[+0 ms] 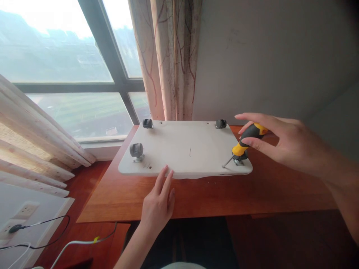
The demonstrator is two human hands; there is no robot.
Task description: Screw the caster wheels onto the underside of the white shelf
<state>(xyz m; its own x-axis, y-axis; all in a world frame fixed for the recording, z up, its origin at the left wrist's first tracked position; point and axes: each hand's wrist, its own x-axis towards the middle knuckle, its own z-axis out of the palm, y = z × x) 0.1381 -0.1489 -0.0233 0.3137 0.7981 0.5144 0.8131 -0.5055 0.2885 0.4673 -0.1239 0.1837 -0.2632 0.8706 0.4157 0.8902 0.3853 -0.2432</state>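
A white board (174, 144) with rounded corners lies flat on the wooden table, a black caster near each corner. My right hand (276, 138) grips a yellow and black screwdriver (250, 135), thumb on one side and fingers curled over the handle. Its tilted shaft points down to the left, the tip at a screw (223, 166) near the board's front right corner. Just behind the shaft is the front right caster (241, 155), partly hidden. My left hand (158, 198) rests its outstretched fingertips on the board's front edge, right of the front left caster (136, 150).
The wooden table (196, 198) extends in front of and right of the board. A window (64, 56) and curtains (174, 56) stand behind and to the left. Lower left, a plug (17, 228) sits in a wall socket, with cables (75, 243) trailing by the floor.
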